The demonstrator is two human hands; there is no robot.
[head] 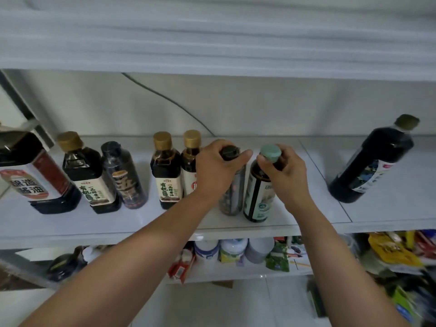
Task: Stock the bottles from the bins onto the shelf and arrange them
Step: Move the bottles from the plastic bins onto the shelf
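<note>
On the white shelf [236, 226] stand several dark sauce bottles. My left hand [215, 168] grips the neck of a black-capped bottle [232, 197] standing mid-shelf. Right beside it, my right hand [286, 172] holds the neck of a bottle with a pale green cap [258, 197]. Both bottles rest upright on the shelf, almost touching. To their left stand two gold-capped bottles [166, 175] [190, 171], a dark bottle with a black cap [123, 175], another gold-capped bottle [86, 175] and a large jug [35, 180]. A tall dark bottle [372, 161] stands alone at the right.
An upper shelf board [212, 55] hangs close above the bottles. A dark cable [169, 100] runs down the back wall. The lower shelf holds white tubs [233, 250], packets [389, 251] and boxes. Bare shelf lies between the green-capped bottle and the tall right bottle.
</note>
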